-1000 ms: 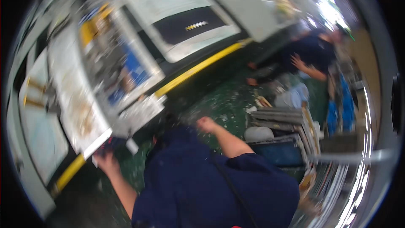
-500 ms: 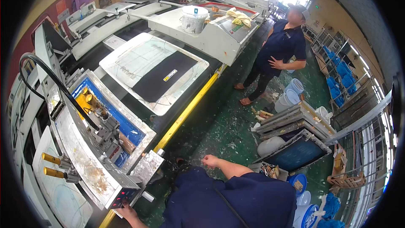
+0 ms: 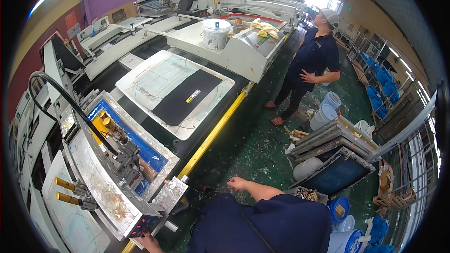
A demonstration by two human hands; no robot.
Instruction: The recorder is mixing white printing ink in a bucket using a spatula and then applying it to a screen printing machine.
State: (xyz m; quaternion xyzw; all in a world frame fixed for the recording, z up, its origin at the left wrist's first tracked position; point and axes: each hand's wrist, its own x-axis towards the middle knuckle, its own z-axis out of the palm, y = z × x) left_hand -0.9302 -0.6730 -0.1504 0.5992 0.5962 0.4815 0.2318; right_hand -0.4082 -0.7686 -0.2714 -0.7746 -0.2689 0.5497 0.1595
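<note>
My left hand (image 3: 149,242) is at the small control panel (image 3: 142,225) with red lights, on the near end of the white printing head. A finger reaches up to the panel's lower part; nothing shows in that hand. Over the floor, away from the machine, my right hand (image 3: 238,184) hangs with fingers loosely curled and nothing visible in them. Beside the panel lies a screen frame (image 3: 165,155) with a blue border and yellow ink inside. Beyond it, a dark fabric piece (image 3: 178,105) with a small printed label lies flat on a white pallet (image 3: 133,77).
A yellow rail (image 3: 213,132) runs along the machine's edge. Another person (image 3: 315,58) stands on the right, hand on hip. A white bucket (image 3: 215,35) sits on the machine. Stacked frames (image 3: 335,136), a dark screen (image 3: 330,175) and blue-lidded pails (image 3: 338,208) stand at my right.
The view has shifted slightly, so the machine appears a little lower and farther right. My left hand stays at the panel, and my right hand remains beside me. The other person's head has turned upward.
</note>
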